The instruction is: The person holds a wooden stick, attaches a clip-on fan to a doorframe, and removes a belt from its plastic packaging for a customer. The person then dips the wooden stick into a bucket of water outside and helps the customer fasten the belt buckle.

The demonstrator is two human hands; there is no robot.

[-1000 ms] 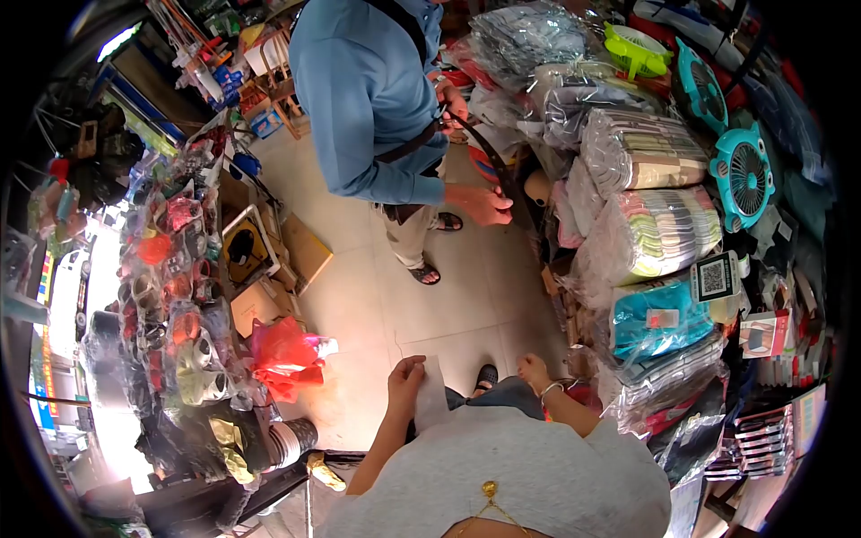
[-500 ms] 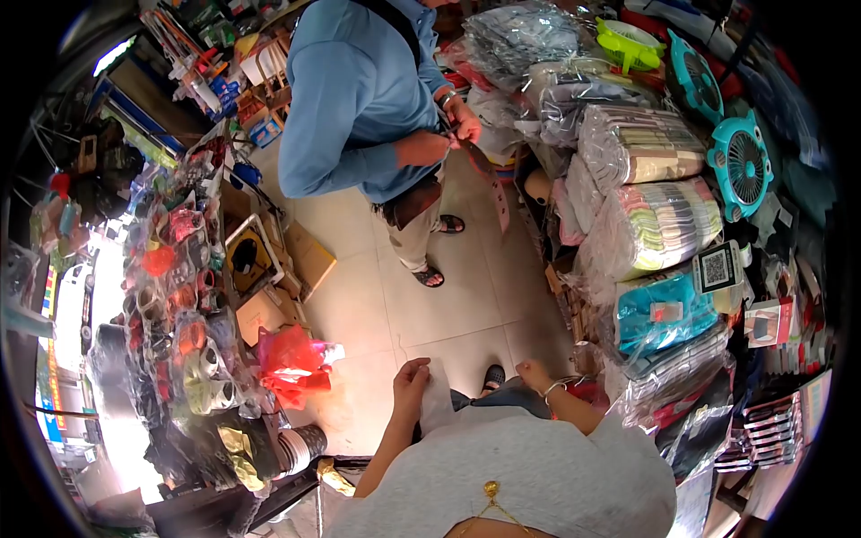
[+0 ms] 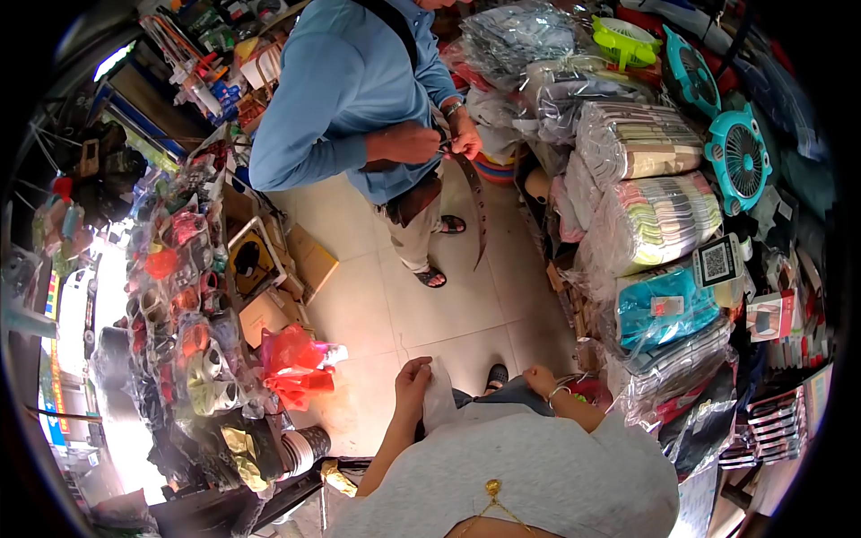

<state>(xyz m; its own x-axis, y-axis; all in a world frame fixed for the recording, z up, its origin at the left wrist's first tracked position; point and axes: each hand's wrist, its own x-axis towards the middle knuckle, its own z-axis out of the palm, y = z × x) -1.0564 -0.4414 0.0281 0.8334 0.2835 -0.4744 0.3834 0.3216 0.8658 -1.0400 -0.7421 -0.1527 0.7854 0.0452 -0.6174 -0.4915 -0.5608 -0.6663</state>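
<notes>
My left hand (image 3: 413, 380) is closed on a whitish, see-through plastic bag (image 3: 439, 399) that hangs in front of my grey shirt. On the other side, my right hand (image 3: 541, 380) is loosely curled beside my thigh, a bracelet at its wrist, with nothing visible in it. Ahead of me stands a person in a blue shirt (image 3: 327, 81), whose two hands (image 3: 430, 143) hold one end of a dark belt (image 3: 479, 211). The belt hangs down over the tiles and shows a row of holes.
Bagged shoes (image 3: 193, 336) crowd the left side, with a red plastic bag (image 3: 294, 363) and cardboard boxes (image 3: 309, 260) next to them. Stacks of wrapped textiles (image 3: 664, 220) and small fans (image 3: 740, 161) line the right. A tiled floor (image 3: 448, 309) runs between.
The other person leans a little to the left, and their hands have shifted on the belt, which has turned edge-on and swung left. My hands have barely moved.
</notes>
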